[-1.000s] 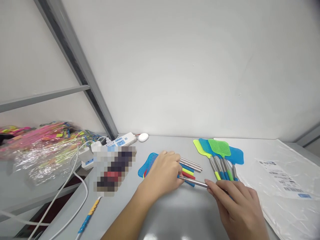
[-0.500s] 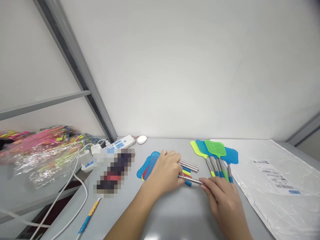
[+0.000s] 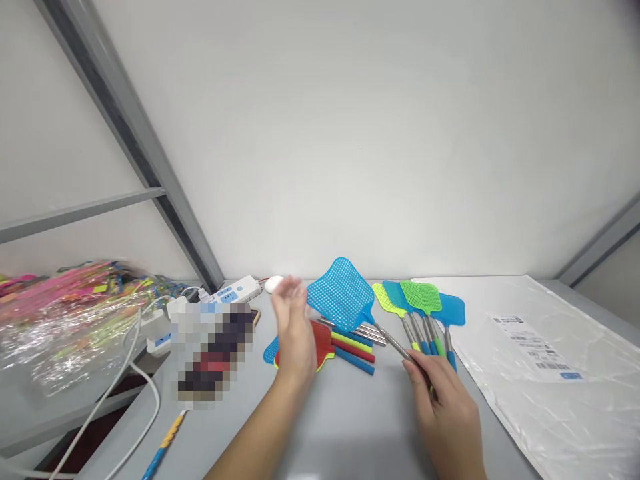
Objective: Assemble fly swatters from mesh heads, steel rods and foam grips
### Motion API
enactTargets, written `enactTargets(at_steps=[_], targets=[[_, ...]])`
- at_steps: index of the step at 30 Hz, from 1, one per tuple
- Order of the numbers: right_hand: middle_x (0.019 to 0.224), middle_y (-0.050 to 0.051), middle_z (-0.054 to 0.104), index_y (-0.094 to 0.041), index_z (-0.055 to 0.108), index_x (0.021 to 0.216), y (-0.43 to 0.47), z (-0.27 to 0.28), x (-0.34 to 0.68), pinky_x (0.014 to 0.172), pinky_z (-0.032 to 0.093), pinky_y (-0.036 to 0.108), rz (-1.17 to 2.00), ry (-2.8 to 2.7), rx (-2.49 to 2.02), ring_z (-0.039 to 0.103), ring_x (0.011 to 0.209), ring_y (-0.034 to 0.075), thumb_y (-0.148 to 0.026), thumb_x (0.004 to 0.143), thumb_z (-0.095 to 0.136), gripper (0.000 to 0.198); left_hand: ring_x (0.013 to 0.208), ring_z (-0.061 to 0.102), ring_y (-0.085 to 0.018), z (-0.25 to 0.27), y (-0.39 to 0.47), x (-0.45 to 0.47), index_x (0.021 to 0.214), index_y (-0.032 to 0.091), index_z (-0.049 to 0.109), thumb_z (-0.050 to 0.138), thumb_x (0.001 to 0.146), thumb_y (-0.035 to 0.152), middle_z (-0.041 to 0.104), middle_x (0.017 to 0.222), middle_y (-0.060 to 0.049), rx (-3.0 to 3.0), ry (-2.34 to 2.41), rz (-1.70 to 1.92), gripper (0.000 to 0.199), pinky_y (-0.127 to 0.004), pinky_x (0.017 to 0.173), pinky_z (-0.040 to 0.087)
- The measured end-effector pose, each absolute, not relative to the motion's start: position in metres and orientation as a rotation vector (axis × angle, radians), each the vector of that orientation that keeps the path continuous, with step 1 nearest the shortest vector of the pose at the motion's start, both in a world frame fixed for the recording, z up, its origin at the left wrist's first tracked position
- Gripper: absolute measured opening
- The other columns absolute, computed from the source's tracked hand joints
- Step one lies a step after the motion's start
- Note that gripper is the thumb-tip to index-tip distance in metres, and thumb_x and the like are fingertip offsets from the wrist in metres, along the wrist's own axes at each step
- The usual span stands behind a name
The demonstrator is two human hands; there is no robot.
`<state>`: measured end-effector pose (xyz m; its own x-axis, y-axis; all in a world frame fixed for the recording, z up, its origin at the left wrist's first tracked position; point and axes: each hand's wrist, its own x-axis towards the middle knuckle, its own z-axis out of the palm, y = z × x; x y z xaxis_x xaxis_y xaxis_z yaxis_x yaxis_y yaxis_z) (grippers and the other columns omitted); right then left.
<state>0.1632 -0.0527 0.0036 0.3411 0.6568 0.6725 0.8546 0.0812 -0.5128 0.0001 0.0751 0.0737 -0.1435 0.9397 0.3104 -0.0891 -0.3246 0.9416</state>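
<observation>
My right hand point(image 3: 445, 407) is wrapped round the metal handle of a blue fly swatter point(image 3: 341, 297), whose perforated head is raised toward the back wall. Just left of that head, my left hand point(image 3: 295, 333) is up with its fingers spread and slightly blurred, holding nothing. Beneath and beside it lie a red swatter head point(image 3: 323, 340) with a yellow-green edge below, and part of a blue head point(image 3: 271, 350). Their blue, yellow and red grips point(image 3: 354, 357) point right, near several metal rods point(image 3: 373, 333). Right of these, several assembled swatters point(image 3: 420, 297) lie fanned out.
A white plastic mailing bag point(image 3: 505, 360) with a label covers the table's right side. At left are a blurred-out phone point(image 3: 215, 357), a power strip point(image 3: 235, 291), white cables point(image 3: 135, 347) and a white mouse-like object point(image 3: 273, 285). Bagged colourful items point(image 3: 85, 307) lie beyond the frame post.
The blue swatter head has come up off the pile in my right hand. My left hand has let go and moved left, opening. The view has shifted slightly.
</observation>
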Motion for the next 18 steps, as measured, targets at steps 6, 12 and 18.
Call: enactTargets(at_steps=[6,12,18], targets=[[0.096,0.006,0.067,-0.022,0.063,0.11,-0.051,0.002,0.154,0.067,0.051,0.025,-0.287,-1.499,-1.607,0.066,0.083,0.018,-0.027,0.094,0.052,0.02,0.096,0.066,-0.024,0.057,0.053,0.031,0.105,0.017,0.061,0.048,0.09,0.055,0.069,0.104,-0.009,0.892,0.751,1.277,0.043,-0.035,0.081,0.052],[0.085,0.006,0.067,-0.019,0.062,0.116,-0.051,0.002,0.144,0.06,0.049,0.021,-0.319,-1.604,-1.62,0.067,0.071,0.015,-0.025,0.097,0.046,0.026,0.094,0.068,-0.025,0.055,0.056,0.026,0.102,0.014,0.069,0.054,0.088,0.052,0.073,0.099,-0.011,0.969,0.83,1.22,0.043,-0.033,0.078,0.054],[0.079,0.005,0.067,-0.016,0.065,0.111,-0.051,0.013,0.14,0.051,0.045,0.021,-0.397,-1.636,-1.645,0.063,0.058,0.013,-0.025,0.098,0.041,0.029,0.092,0.07,-0.025,0.054,0.06,0.026,0.096,0.012,0.069,0.05,0.09,0.051,0.074,0.098,-0.012,1.04,0.74,1.169,0.044,-0.036,0.083,0.053]])
